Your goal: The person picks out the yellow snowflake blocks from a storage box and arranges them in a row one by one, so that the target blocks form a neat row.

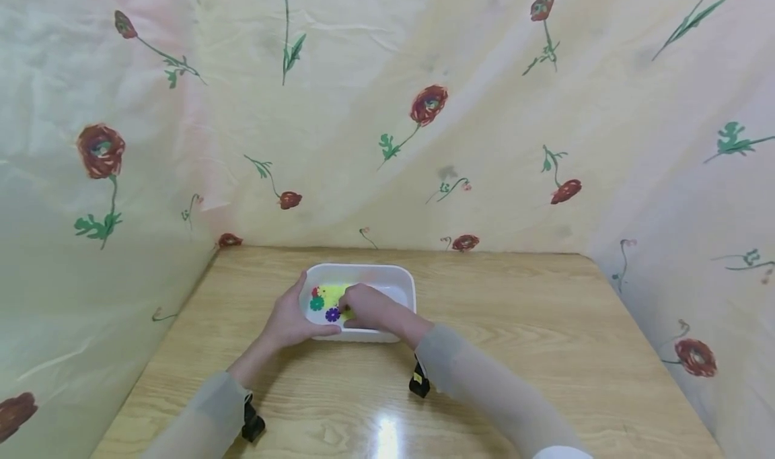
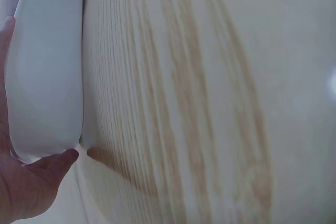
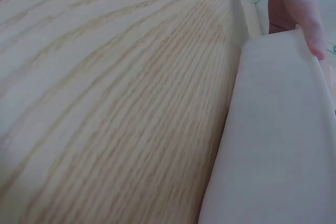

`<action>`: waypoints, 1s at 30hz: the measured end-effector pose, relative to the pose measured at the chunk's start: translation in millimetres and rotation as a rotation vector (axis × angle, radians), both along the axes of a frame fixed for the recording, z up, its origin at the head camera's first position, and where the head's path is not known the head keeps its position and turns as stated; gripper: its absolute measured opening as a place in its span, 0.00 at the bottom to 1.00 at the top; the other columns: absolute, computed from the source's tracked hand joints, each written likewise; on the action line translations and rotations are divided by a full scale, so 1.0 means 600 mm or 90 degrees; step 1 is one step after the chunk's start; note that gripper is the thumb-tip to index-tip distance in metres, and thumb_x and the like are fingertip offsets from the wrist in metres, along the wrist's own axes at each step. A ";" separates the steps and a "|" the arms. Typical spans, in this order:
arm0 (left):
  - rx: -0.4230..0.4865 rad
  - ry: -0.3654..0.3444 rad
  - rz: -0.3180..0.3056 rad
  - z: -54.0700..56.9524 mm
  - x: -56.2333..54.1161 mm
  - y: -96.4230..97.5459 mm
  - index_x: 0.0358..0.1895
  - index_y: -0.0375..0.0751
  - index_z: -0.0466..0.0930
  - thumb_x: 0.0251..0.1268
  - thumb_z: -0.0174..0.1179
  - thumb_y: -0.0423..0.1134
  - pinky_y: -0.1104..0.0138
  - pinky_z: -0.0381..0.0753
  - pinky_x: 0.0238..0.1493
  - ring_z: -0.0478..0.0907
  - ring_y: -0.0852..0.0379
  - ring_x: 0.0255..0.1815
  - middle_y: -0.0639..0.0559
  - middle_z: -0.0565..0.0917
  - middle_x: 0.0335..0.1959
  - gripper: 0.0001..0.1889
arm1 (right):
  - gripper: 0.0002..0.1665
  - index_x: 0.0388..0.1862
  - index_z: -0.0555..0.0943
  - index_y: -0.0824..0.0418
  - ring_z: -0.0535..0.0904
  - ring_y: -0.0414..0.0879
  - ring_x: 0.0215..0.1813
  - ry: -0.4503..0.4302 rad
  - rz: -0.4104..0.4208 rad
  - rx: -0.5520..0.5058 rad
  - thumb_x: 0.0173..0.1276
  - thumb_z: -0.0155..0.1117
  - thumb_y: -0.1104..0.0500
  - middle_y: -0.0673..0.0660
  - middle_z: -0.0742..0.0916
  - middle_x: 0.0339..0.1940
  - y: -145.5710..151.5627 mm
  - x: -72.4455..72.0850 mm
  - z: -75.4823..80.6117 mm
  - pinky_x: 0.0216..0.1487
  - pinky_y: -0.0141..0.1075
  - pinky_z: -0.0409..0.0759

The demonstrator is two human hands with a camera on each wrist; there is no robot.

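Plainly, my left hand (image 1: pixel 287 318) is clamped round the tray's (image 1: pixel 369 336) left end; inside the tray, my right hand's (image 1: pixel 371 305) fingers curl above the pieces (image 1: pixel 317 303), though I can't make out whether they pinch one. The pieces look light, stiff and slippery, best nipped by their edges. Only the head view shows them; the left wrist view adds my fingertip low on the tray's end, near the bench (image 1: pixel 514 324).
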State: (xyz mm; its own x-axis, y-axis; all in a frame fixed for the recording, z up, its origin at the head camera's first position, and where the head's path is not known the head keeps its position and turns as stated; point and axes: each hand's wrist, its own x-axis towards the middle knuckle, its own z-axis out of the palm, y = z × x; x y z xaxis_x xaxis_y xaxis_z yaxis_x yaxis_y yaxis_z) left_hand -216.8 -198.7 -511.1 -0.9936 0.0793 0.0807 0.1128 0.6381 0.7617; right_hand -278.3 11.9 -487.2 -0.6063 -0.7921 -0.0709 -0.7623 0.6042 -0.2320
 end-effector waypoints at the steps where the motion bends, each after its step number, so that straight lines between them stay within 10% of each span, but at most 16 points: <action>1: 0.000 0.002 0.000 0.000 -0.001 0.000 0.88 0.38 0.43 0.40 0.87 0.62 0.40 0.73 0.77 0.70 0.34 0.79 0.35 0.64 0.83 0.77 | 0.16 0.51 0.91 0.57 0.88 0.41 0.49 -0.006 -0.007 -0.004 0.67 0.80 0.54 0.50 0.93 0.46 0.000 0.000 0.001 0.60 0.31 0.85; 30: 0.003 -0.019 0.011 0.000 0.003 0.001 0.88 0.44 0.44 0.40 0.87 0.61 0.37 0.69 0.78 0.67 0.35 0.81 0.39 0.63 0.85 0.75 | 0.12 0.47 0.88 0.63 0.84 0.50 0.48 0.039 -0.123 -0.167 0.64 0.76 0.66 0.58 0.89 0.46 0.159 -0.057 0.086 0.54 0.43 0.88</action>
State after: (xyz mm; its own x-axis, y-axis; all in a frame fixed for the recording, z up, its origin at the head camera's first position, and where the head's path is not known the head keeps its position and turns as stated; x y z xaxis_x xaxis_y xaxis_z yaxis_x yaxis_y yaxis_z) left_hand -215.2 -198.1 -511.2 -0.9968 0.0622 0.0510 0.0790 0.6357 0.7679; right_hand -312.3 107.4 -435.5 -0.7437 -0.6489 0.1607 -0.6568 0.6646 -0.3562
